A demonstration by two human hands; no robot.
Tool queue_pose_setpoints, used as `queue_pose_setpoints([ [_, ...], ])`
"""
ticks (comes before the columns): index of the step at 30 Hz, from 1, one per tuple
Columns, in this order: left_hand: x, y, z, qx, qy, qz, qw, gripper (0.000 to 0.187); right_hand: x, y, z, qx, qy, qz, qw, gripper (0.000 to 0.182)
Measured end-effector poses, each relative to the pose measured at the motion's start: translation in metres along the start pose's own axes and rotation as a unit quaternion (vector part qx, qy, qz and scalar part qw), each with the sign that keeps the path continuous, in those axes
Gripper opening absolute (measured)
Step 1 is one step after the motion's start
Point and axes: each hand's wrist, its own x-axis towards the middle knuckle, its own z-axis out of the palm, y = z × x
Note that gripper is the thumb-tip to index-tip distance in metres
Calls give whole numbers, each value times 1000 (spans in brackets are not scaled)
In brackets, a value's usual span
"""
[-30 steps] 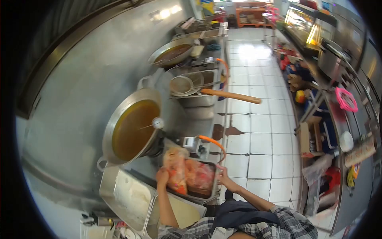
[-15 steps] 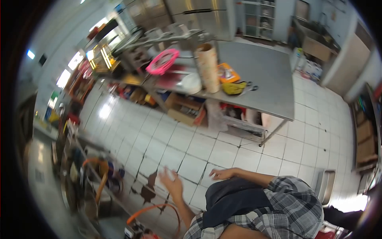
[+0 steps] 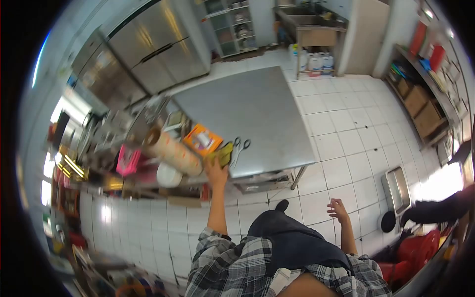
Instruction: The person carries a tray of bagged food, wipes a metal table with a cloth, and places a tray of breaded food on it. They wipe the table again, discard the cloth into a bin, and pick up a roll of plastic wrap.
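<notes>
My left hand (image 3: pixel 216 171) reaches to the edge of the steel table (image 3: pixel 257 106) and touches a yellow-green cloth (image 3: pixel 221 154); its fingertips overlap the cloth, and whether they grip it is unclear. Beside the cloth lie scissors (image 3: pixel 239 147) and an orange packet (image 3: pixel 203 139). A patterned roll (image 3: pixel 173 152) leans to the left of my left hand, with a white round container (image 3: pixel 169 175) next to it. Over the tiled floor, my right hand (image 3: pixel 338 210) hangs with its fingers apart, holding nothing.
A pink basket (image 3: pixel 128 160) is at the table's left. Farther back stand a steel fridge (image 3: pixel 161 47) and a sink (image 3: pixel 309 21). A shelf with boxes (image 3: pixel 420 106) lines the right. On the floor sits a metal tray (image 3: pixel 397 189), near a person's dark sleeve (image 3: pixel 438 210).
The view has turned right and come closer to the table. My left hand has moved from above the floor to the cloth. My right hand is now farther right.
</notes>
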Motion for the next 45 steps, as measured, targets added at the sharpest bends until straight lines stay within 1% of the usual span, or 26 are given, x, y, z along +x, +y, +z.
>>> queue_pose_setpoints([
  [2,28,6,-5,12,-45,-49,998,38,-4,17,-26,78,81,37,993,47],
  [3,39,3,0,-12,21,-11,1000,27,-9,23,-39,117,114,39,986,49],
  [4,52,31,-19,-6,57,-48,997,21,-15,26,-49,138,150,31,979,49],
  [6,75,61,-25,-72,262,14,962,17,-26,30,-61,154,207,3,966,49],
  [8,90,131,-49,-205,207,-51,955,23,-49,-12,-60,120,232,4,965,47],
  [9,95,160,-37,-219,191,-24,957,23,-58,-30,-58,102,232,-8,967,47],
  [11,103,225,-9,-417,43,-62,906,26,-67,-81,-58,156,171,-84,969,50],
  [13,105,291,20,-424,-156,99,887,28,-55,-131,-64,272,74,-162,946,51],
  [14,102,334,23,-422,-240,150,861,29,-46,-161,-70,268,62,-187,943,53],
  [17,75,448,51,-460,-420,283,729,35,4,-215,-90,278,34,-294,914,62],
  [19,54,512,80,-514,-535,254,620,38,54,-224,-118,295,52,-323,898,65],
  [20,49,541,89,-516,-540,263,611,38,57,-241,-137,324,72,-285,899,58],
  [22,39,590,104,-543,-660,93,511,42,80,-251,-183,371,80,-257,889,55],
  [23,36,611,110,-545,-664,96,503,42,88,-256,-208,413,77,-230,878,53],
  [25,32,648,131,-595,-699,-27,397,42,102,-274,-255,415,119,-260,864,52],
  [26,33,662,144,-591,-704,-23,394,42,109,-280,-276,406,136,-279,860,53],
  [28,42,682,172,-491,-706,100,501,41,121,-293,-314,400,147,-303,853,57],
  [29,48,693,183,-484,-712,102,499,41,131,-298,-328,406,152,-300,850,57],
  [31,59,720,207,-432,-728,-7,532,39,152,-309,-360,355,132,-295,877,61],
  [33,68,756,234,-438,-714,-1,546,38,180,-320,-393,351,136,-297,878,64],
  [35,83,798,257,-464,-670,-56,577,40,208,-335,-427,383,145,-268,872,64],
  [37,100,844,291,-473,-664,-80,573,42,240,-342,-466,411,163,-269,856,65],
  [39,119,904,315,-502,-666,-104,543,43,262,-350,-513,453,170,-252,838,65],
  [41,132,977,336,-486,-678,-59,548,42,266,-363,-561,461,191,-243,832,62],
  [43,132,1060,357,-455,-729,62,508,39,261,-371,-617,451,214,-245,831,58],
  [45,121,1144,351,-419,-776,133,452,39,236,-377,-671,412,210,-265,846,59],
])
